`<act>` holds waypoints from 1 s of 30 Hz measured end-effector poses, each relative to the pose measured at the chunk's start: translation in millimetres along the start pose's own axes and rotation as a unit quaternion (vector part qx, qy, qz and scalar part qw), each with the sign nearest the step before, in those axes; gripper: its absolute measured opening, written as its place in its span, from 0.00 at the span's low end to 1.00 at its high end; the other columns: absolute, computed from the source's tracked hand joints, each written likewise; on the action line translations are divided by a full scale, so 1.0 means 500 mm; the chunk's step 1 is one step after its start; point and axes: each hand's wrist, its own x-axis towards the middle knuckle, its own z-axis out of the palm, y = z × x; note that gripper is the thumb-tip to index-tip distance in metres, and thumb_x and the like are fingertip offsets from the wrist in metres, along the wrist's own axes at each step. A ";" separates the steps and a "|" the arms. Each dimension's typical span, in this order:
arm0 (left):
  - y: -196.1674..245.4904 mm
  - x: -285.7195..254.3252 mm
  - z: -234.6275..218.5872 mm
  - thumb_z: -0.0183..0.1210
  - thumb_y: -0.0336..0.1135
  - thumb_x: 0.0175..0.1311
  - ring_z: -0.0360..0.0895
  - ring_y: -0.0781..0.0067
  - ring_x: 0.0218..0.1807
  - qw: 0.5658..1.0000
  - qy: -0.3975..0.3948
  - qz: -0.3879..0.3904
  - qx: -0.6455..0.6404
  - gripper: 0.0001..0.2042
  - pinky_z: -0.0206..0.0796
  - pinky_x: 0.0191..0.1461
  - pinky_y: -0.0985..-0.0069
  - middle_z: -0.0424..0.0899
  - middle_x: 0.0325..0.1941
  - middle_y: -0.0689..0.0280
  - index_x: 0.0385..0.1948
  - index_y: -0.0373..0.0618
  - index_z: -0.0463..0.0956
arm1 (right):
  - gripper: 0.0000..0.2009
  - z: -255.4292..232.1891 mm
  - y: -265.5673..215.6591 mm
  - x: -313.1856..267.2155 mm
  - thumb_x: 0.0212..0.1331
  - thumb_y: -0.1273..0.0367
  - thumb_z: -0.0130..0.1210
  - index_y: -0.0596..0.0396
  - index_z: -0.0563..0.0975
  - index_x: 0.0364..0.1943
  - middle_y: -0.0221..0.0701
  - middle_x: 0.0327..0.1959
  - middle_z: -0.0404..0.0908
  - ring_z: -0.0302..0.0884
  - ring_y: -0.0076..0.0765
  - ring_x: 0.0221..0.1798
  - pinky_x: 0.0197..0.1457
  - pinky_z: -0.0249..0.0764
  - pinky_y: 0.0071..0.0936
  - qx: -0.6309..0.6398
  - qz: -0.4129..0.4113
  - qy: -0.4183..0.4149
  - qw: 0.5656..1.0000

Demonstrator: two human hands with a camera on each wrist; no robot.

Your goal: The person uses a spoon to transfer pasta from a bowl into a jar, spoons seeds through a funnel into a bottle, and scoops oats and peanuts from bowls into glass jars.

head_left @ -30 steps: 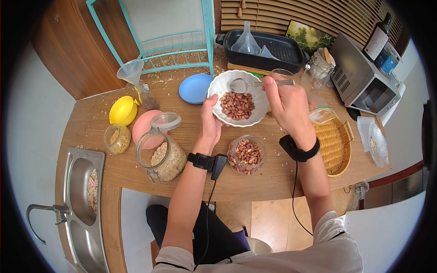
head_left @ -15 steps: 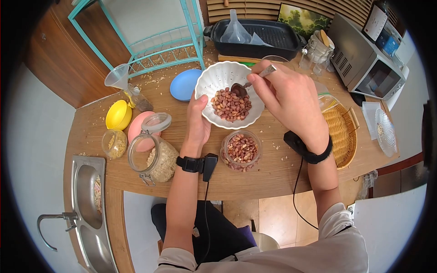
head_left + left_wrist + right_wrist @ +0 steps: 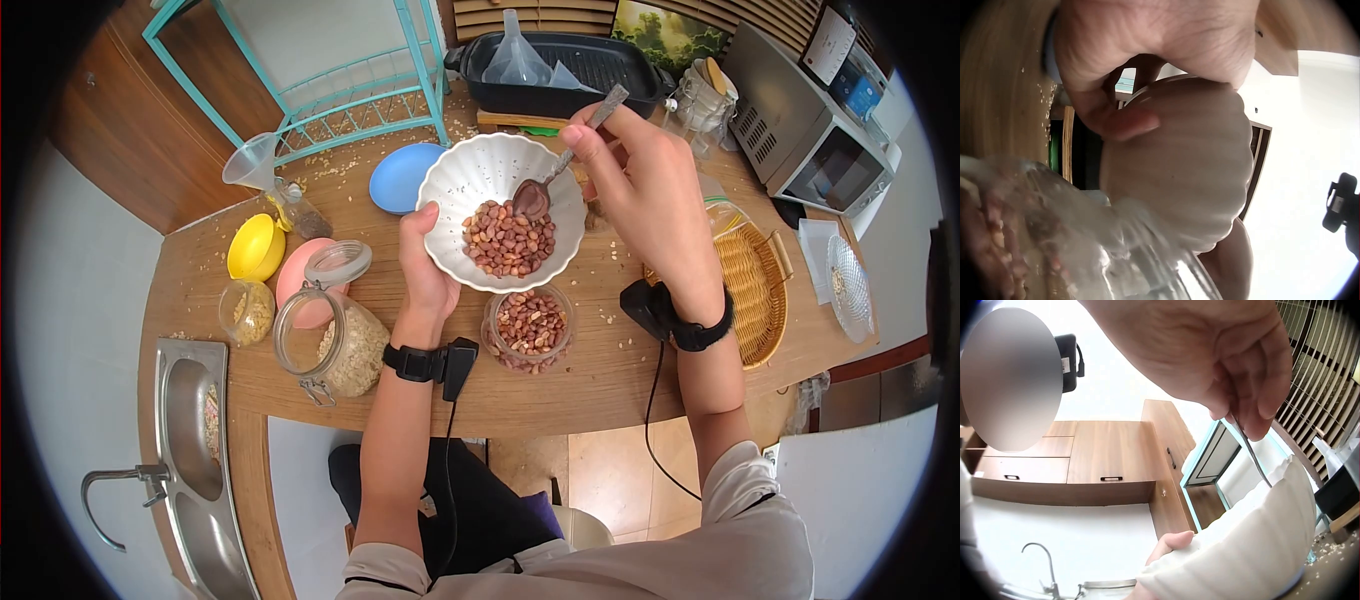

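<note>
A white fluted bowl [image 3: 478, 178] with reddish-brown peanuts [image 3: 507, 240] is held up over the table by the left hand [image 3: 428, 268], its thumb on the rim. In the left wrist view the fingers of the left hand [image 3: 1147, 56] lie under the bowl [image 3: 1179, 156]. The right hand [image 3: 655, 190] pinches the handle of a metal spoon [image 3: 532, 198], whose bowl rests on the peanuts. From the right wrist view, the right hand [image 3: 1235, 369] is above the bowl's rim. Just below the bowl stands a glass jar [image 3: 530, 330] of peanuts.
An open jar of oats [image 3: 350, 350], a pink plate [image 3: 293, 272], a yellow bowl [image 3: 256, 248] and a small jar [image 3: 247, 312] stand left. A blue plate [image 3: 400, 178] and black pan [image 3: 620, 75] lie behind; a wicker basket [image 3: 745, 290] is right.
The bowl has shifted slightly left in view. The spoon, at first above the peanuts, has gone down into them and now stands more upright. The right hand has moved with it.
</note>
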 end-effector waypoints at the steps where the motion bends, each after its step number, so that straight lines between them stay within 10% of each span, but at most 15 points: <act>1: -0.001 0.000 -0.002 0.49 0.54 0.62 0.73 0.57 0.62 1.000 0.000 -0.001 -0.003 0.34 0.64 0.66 0.63 0.72 0.63 0.50 0.62 0.33 0.64 | 0.12 0.000 -0.001 0.001 0.64 0.64 0.56 0.61 0.80 0.35 0.44 0.25 0.80 0.80 0.52 0.30 0.34 0.73 0.40 0.000 -0.001 -0.002 1.000; 30: 0.008 -0.011 0.015 0.48 0.53 0.63 0.72 0.58 0.63 0.999 -0.013 -0.007 0.052 0.33 0.61 0.67 0.65 0.73 0.63 0.51 0.62 0.32 0.65 | 0.21 0.050 0.039 0.013 0.70 0.60 0.46 0.69 0.77 0.32 0.52 0.30 0.82 0.80 0.60 0.38 0.43 0.73 0.46 -0.021 0.116 -0.022 0.993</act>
